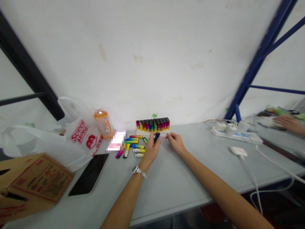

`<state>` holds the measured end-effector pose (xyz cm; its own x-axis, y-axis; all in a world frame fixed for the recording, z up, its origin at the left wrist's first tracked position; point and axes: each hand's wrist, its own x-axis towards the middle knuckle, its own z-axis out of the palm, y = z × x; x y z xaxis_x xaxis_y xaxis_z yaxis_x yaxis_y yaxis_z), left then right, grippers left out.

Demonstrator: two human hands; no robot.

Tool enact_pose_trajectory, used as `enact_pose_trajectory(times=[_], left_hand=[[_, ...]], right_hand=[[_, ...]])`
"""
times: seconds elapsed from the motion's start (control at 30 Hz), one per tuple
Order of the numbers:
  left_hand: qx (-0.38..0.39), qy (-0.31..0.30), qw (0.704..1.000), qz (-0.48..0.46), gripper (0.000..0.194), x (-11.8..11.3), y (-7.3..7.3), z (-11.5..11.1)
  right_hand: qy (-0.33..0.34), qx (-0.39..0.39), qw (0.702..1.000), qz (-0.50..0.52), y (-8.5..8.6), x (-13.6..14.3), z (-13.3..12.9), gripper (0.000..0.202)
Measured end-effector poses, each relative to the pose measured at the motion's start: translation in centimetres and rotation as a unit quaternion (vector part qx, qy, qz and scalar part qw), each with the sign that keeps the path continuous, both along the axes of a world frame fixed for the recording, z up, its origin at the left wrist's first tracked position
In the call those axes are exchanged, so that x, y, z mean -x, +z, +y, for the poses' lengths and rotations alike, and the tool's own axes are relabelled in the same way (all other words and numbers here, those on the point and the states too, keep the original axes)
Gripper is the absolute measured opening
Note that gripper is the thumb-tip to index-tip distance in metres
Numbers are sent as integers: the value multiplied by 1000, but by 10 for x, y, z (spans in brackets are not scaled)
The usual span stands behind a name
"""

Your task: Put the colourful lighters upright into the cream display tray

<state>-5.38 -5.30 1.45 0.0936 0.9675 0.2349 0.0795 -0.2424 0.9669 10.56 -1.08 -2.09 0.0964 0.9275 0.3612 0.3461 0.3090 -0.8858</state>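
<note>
My left hand (pixel 152 147), with a silver watch on its wrist, holds a dark blue lighter (pixel 156 137) upright between thumb and fingers. Just to its right, my right hand (pixel 175 142) is closed, its fingertips pinched near a small pale item that is too blurred to name. Behind both hands, against the wall, several colourful lighters (pixel 153 125) stand upright in rows in a white tray (pixel 139 132). Left of my left hand, several loose lighters (pixel 137 146) in yellow, blue, white and magenta lie on the grey table (pixel 176 187).
At the left are a cardboard box (pixel 45 181), a black tablet (pixel 90 175), a white plastic bag (pixel 81 136) and an orange drink bottle (pixel 103 122). A power strip (pixel 235 133) and white charger (pixel 238 151) with cables lie right. Another person's hand (pixel 289 123) shows far right.
</note>
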Motion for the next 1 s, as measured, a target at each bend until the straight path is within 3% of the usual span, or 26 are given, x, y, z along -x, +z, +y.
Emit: enact_pose_trajectory(times=[0.13,0.27,0.37,0.67,0.83,1.0], left_hand=[[91,-5,990,-107,60,-6,8,-5],[130,69,983,-107,56,-10,10,-2],[149,91,977,-123,51,-12,12,-2],[181,-21,968,-174,81,-9,16,-10],[175,-7,971,-160,79,-10,12,-9],[168,41,979,-109,62,-13,11,-7]], right_hand=[[9,9,1000,-22,0,3,-3,45],[12,15,999,-35,-2,3,-3,44],[17,17,999,-41,-2,3,-3,44],[28,17,996,-80,-5,4,-3,49],[28,9,994,-104,-4,4,-3,50],[31,15,995,-95,-5,4,-2,49]])
